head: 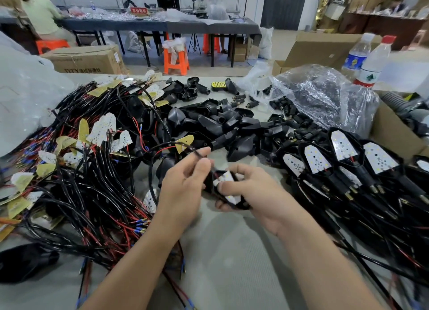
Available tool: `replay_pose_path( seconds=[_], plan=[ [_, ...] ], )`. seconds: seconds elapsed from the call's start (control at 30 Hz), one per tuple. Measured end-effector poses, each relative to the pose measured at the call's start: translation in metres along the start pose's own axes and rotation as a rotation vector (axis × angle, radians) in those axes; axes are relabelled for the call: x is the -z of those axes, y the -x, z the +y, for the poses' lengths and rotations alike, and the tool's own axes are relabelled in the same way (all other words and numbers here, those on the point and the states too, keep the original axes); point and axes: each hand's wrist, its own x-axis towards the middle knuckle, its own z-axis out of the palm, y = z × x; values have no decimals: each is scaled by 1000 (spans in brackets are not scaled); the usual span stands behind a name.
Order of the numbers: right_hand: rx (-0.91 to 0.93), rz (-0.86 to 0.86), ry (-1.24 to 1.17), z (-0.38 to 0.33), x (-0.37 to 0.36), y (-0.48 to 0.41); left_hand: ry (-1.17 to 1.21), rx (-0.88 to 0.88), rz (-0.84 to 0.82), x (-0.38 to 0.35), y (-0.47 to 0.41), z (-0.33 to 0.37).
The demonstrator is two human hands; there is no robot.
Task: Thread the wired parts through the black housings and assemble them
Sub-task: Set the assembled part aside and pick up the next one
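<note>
— In the right hand (250, 193), what is sitting?
— Its fingers are curling round a black housing (234, 204), with a white LED board (226, 182) lying in the open face. The left hand (183, 184), just beside, is pinching the black cable (196, 153) between thumb and forefinger.
— How is it likely handling?
— Light, I am guessing: shell stiff and smooth, board thin and probably fragile, cable limp. Gripping the shell's rim and pulling the cable, not the board, is looking safest.
— And farther out?
— Left of the left hand, wired boards (99, 133) are lying tangled; beyond both hands, empty housings (220, 121); right of the right hand, finished units (343, 152).
</note>
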Motion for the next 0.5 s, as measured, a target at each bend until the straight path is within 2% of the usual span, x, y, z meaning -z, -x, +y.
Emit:
replay_pose_path(
  seconds=[0.1,0.27,0.43,0.5],
  plan=[
    [-23,-138,206,2,-2,4,202,93,55,3,-3,1],
    [-26,-316,376,1,5,6,426,223,-12,11,-6,3],
    [3,-219,541,4,12,6,533,246,93,15,-11,4],
    [-11,-244,580,5,12,6,582,251,147,23,-14,3]
  ],
)
